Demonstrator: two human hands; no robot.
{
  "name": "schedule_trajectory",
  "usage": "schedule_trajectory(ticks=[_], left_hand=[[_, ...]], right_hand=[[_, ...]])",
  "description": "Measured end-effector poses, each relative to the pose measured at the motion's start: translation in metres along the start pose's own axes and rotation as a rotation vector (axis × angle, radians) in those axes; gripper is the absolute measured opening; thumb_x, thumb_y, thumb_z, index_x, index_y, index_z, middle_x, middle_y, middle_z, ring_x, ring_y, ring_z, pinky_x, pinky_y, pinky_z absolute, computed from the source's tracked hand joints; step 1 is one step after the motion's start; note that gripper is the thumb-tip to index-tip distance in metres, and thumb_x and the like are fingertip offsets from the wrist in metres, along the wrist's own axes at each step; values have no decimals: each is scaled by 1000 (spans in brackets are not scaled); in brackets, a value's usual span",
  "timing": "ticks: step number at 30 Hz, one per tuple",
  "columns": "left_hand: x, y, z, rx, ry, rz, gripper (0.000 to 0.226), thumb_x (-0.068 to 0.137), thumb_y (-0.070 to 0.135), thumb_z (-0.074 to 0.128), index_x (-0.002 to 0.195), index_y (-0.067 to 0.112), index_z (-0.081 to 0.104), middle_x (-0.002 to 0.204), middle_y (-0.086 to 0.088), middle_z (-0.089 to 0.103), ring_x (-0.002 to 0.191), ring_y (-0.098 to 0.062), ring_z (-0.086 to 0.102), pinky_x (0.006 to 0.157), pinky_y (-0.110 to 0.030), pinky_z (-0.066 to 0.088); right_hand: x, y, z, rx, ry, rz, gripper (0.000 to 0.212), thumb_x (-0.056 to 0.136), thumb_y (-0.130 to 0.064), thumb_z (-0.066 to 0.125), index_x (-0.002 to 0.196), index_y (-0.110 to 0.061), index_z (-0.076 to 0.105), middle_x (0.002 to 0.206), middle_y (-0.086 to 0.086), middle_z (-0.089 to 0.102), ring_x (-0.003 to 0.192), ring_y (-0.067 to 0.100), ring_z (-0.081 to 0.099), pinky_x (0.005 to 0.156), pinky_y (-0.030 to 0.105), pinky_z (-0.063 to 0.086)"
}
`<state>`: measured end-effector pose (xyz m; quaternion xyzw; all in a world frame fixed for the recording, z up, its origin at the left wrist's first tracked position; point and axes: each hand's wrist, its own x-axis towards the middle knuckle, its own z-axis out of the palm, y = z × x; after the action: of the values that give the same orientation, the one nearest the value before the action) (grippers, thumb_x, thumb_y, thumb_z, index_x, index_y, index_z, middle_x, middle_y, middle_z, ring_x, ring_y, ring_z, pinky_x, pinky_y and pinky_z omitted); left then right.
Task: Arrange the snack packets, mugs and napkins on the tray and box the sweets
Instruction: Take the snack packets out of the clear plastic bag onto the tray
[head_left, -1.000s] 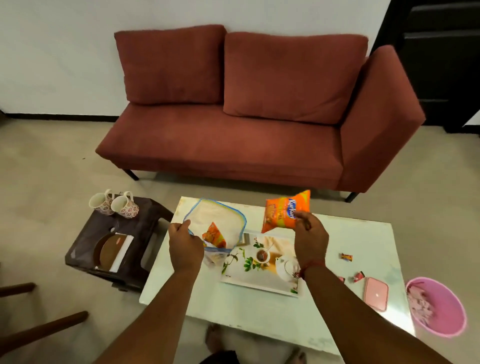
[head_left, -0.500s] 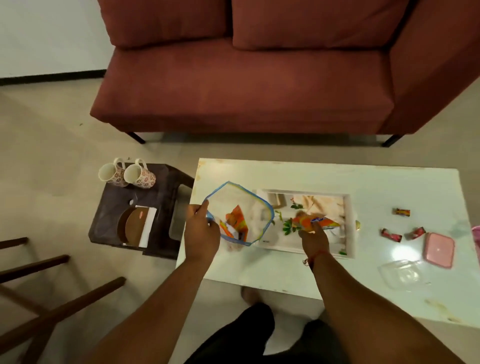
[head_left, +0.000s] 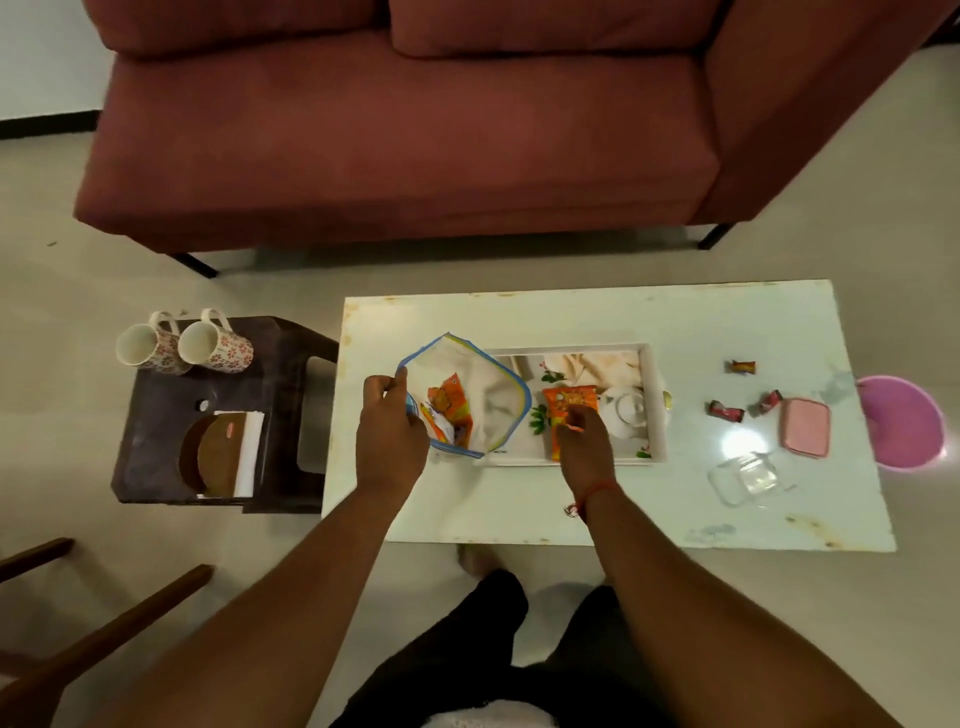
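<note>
On the white table (head_left: 597, 317) lies a printed tray (head_left: 655, 410). My right hand (head_left: 584, 447) presses an orange snack packet (head_left: 569, 402) flat on the tray. My left hand (head_left: 387, 431) grips the rim of a clear zip bag (head_left: 493, 395) with a blue edge, which holds another orange packet (head_left: 449, 410). Two floral mugs (head_left: 184, 345) lie on a dark stool (head_left: 156, 452) at the left, beside a stack of white napkins (head_left: 248, 452). Three wrapped sweets (head_left: 727, 411) lie right of the tray, near a pink lid (head_left: 805, 434) and a clear box (head_left: 745, 478).
A red sofa (head_left: 405, 135) stands behind the table. A pink bucket (head_left: 906, 421) sits on the floor at the table's right end. Wooden chair legs (head_left: 104, 634) show at the lower left. My legs are below the table's near edge.
My right hand brought the orange packet down from above the table and laid it on the tray. The camera tilted down. My left hand kept hold of the bag.
</note>
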<state>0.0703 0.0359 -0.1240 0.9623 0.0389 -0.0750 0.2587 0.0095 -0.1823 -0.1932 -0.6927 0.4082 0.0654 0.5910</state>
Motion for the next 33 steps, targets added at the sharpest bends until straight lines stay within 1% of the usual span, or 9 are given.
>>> schedule_trajectory(ticks=[4, 7, 11, 13, 15, 18, 23, 27, 33], left_hand=[[-9, 32, 3, 33, -39, 38, 60, 92, -4, 54, 149, 8, 38, 128, -9, 43, 103, -26, 61, 81, -37, 59], [-19, 64, 5, 51, -51, 67, 61, 92, -3, 54, 149, 8, 36, 130, -11, 43, 107, -25, 61, 84, -36, 58], [-35, 109, 9, 6, -24, 134, 60, 91, -2, 56, 148, 8, 39, 127, -11, 45, 106, -26, 61, 86, -37, 58], [-40, 128, 12, -25, -9, 182, 61, 88, -3, 58, 146, 8, 41, 123, -9, 46, 103, -26, 61, 84, -36, 58], [-45, 147, 14, -44, 10, 236, 63, 85, -3, 60, 145, 9, 44, 121, -6, 46, 102, -22, 60, 82, -28, 56], [-50, 173, 19, -41, 44, 286, 67, 83, -1, 64, 146, 14, 44, 121, 1, 45, 101, -13, 55, 79, -18, 49], [-60, 214, 24, -96, 101, 324, 68, 82, 3, 67, 145, 15, 45, 118, 1, 48, 94, -7, 50, 79, -14, 48], [-66, 227, 28, -85, 121, 330, 66, 85, 4, 65, 146, 14, 44, 123, -2, 49, 103, -8, 49, 80, -18, 50], [-59, 211, 22, 11, 137, 179, 60, 89, 8, 64, 146, 10, 43, 126, -7, 51, 105, -20, 62, 74, -18, 49]], right_hand=[[-20, -41, -17, -155, 12, -354, 21, 95, -5, 51, 110, -11, 64, 113, 6, 63, 106, 22, 59, 94, 35, 47], [-29, -67, -27, -331, -147, -581, 23, 92, -1, 50, 106, -10, 66, 109, 8, 60, 101, 22, 58, 90, 33, 47], [-26, -89, -42, -729, -491, -611, 31, 93, -5, 52, 120, -9, 66, 124, 23, 55, 113, 37, 56, 96, 36, 43], [-23, -95, -51, -962, -621, -618, 36, 96, -6, 48, 130, -10, 61, 144, 23, 44, 129, 40, 48, 105, 36, 40], [-15, -102, -65, -1193, -696, -549, 45, 99, -10, 43, 144, -16, 47, 157, 19, 28, 140, 39, 36, 114, 39, 30], [-4, -113, -85, -1406, -776, -486, 51, 100, -10, 42, 150, -14, 33, 158, 13, 31, 137, 35, 41, 110, 35, 34], [3, -124, -117, -1491, -718, -520, 46, 97, -14, 51, 141, -5, 46, 140, 18, 54, 124, 34, 55, 101, 41, 47], [6, -124, -130, -1488, -628, -603, 35, 97, -7, 49, 131, 0, 56, 130, 20, 61, 120, 34, 58, 99, 41, 46], [-7, -131, -136, -1215, -443, -868, 29, 98, -12, 45, 120, -4, 62, 115, 18, 66, 105, 35, 64, 85, 39, 51]])
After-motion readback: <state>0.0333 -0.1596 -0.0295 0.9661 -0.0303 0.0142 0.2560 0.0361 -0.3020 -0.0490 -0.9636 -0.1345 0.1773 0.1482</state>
